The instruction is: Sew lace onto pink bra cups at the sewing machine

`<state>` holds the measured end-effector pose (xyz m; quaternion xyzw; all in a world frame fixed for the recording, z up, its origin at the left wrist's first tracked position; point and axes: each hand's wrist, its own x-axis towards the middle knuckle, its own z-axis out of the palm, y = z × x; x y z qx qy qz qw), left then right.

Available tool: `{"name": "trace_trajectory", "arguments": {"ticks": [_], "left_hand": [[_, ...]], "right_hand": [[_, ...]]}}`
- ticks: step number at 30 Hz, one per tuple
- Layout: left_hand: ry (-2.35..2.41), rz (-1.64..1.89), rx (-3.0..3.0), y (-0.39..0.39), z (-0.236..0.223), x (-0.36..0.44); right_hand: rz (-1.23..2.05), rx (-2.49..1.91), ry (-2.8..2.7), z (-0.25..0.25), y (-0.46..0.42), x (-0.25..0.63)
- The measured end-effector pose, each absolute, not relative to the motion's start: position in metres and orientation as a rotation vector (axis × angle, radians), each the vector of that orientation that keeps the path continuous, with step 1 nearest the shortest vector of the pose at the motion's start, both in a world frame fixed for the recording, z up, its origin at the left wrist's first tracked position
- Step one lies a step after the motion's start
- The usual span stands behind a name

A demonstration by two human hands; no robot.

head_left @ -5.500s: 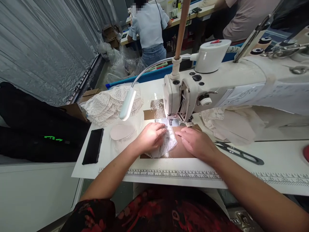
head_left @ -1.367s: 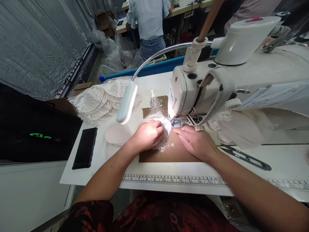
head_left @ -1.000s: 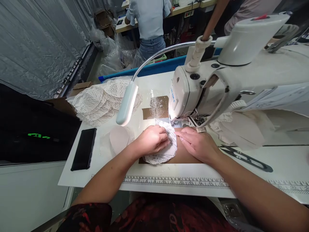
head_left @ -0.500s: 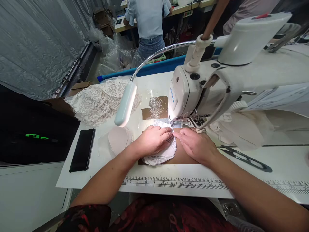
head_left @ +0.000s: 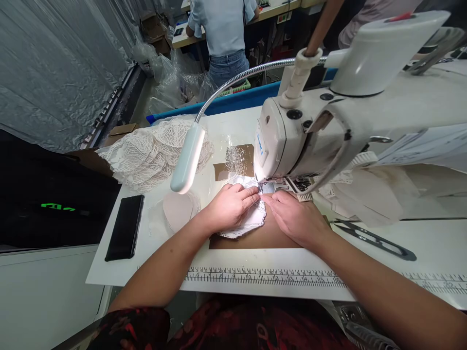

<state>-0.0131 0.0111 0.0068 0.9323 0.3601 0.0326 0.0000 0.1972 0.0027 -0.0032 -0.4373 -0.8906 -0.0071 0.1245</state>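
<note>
A white lace fabric piece (head_left: pixel 251 221) with a rounded edge lies under the needle area of the sewing machine (head_left: pixel 280 136). My left hand (head_left: pixel 231 206) rests flat on top of it, fingers stretched toward the presser foot (head_left: pixel 260 186). At the piece's right edge, the fingertips of my right hand (head_left: pixel 295 216) press together on the fabric, close to my left fingertips; the thumb is mostly hidden. Brown board (head_left: pixel 270 237) shows beneath the fabric and both hands.
A lamp head (head_left: pixel 188 158) hangs left of the machine. Lace pieces (head_left: pixel 146 150) are piled at the back left. Nearby lie beige rounded pieces (head_left: pixel 177 211), a black phone (head_left: pixel 124 227) and dark thread snips (head_left: pixel 377 239). A ruler strip (head_left: pixel 262 277) lines the front edge. A person (head_left: pixel 224 34) sits beyond.
The lace piece has slid away from me, under the machine head, baring more brown board in front. My left hand has moved slightly forward with it; my right hand stays beside the edge.
</note>
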Motion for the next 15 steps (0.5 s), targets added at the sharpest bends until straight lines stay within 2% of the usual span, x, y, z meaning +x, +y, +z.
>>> {"name": "trace_trajectory", "arguments": {"ticks": [15], "left_hand": [[1.111,0.252,2.840,0.0133,0.0041,-0.0141]], "right_hand": [[0.067,-1.144,-2.600,-0.0093,0.0056,0.2070]]}}
